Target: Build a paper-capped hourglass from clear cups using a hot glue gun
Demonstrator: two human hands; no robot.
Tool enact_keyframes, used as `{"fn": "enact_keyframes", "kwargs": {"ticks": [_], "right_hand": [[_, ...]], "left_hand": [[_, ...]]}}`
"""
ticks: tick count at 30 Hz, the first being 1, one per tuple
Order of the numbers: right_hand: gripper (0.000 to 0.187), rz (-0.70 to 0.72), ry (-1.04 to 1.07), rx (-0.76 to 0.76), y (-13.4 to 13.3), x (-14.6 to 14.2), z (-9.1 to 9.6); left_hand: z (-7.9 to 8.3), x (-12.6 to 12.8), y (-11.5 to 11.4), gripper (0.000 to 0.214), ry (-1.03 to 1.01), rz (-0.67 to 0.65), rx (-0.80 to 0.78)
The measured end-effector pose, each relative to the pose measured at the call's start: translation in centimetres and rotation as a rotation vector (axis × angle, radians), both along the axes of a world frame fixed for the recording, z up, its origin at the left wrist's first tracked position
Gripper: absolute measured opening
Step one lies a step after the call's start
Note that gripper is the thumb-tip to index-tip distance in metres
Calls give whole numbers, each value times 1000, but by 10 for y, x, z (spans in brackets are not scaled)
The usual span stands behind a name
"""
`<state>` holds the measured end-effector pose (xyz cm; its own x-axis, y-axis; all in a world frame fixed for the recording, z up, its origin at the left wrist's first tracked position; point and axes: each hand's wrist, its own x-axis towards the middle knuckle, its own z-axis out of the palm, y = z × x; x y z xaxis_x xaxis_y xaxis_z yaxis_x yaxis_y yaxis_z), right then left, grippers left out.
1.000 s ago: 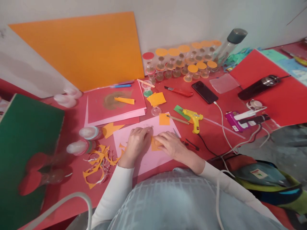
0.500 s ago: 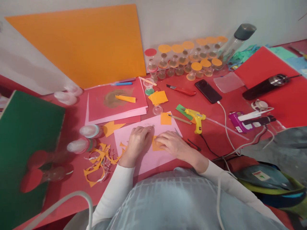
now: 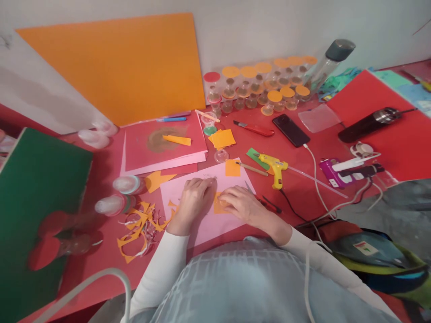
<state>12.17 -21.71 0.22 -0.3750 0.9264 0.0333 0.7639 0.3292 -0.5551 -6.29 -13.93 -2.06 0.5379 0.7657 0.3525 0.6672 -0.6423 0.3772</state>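
Note:
My left hand [image 3: 191,199] lies palm down on a pink sheet of paper [image 3: 208,224], fingers stretched forward and flat. My right hand [image 3: 240,204] rests beside it, its fingers curled and pressing on a small orange paper piece [image 3: 219,205] that lies on the pink sheet between the two hands. Another small orange square [image 3: 232,167] sits at the sheet's far edge. Scissors [image 3: 266,202] lie partly hidden just right of my right hand.
Orange paper scraps [image 3: 136,226] lie left of the sheet, by two tipped jars [image 3: 116,195]. A yellow glue gun [image 3: 274,167], brush [image 3: 251,168], red cutter [image 3: 254,128], phone [image 3: 291,130], cables and rows of small jars [image 3: 259,92] lie beyond. Large orange board [image 3: 117,67] and green board [image 3: 37,211] stand left.
Both hands stay on the pink sheet with the orange piece between them. Only the view has shifted slightly.

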Motion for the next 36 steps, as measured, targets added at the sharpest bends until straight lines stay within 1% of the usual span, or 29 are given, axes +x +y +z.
{"fn": "enact_keyframes", "kwargs": {"ticks": [2,4,7,10,12,14,16,18,21,24,26,28,30,33,36], "right_hand": [[19,-32,57,42,1,2,-3],[21,-84,131,115,3,5,-6],[25,-132,220,259,9,9,-8],[31,-134,248,359,13,10,-8],[36,-128,247,383,15,7,-6],[41,-105,246,378,15,3,-5],[44,-78,256,364,14,0,-5],[44,-79,291,345,14,-1,-4],[48,-194,411,264,17,4,-4],[68,-332,575,66,22,12,-7],[84,-334,678,-108,26,15,-11],[93,-299,770,-262,30,14,-15],[91,-283,837,-352,32,11,-18],[81,-294,917,-406,34,6,-19],[73,-289,1008,-452,34,5,-17]], "left_hand": [[-1,-3,1,23,-56,-3,-40],[-2,-7,2,29,-152,-8,-131],[0,-10,2,51,-359,-34,-355],[1,-8,-1,74,-566,-97,-618],[1,-5,-5,82,-663,-135,-785],[0,-1,-9,84,-712,-141,-912],[1,1,-11,83,-734,-111,-972],[2,2,-12,80,-756,-76,-997],[6,3,-11,82,-816,-59,-1016],[7,5,-10,84,-888,-56,-1020],[6,6,-9,85,-902,-50,-1030],[4,6,-8,86,-895,-48,-1025],[1,5,-7,86,-881,-41,-990],[-1,5,-6,83,-866,-29,-938],[-1,5,-5,80,-862,-34,-940]]}}
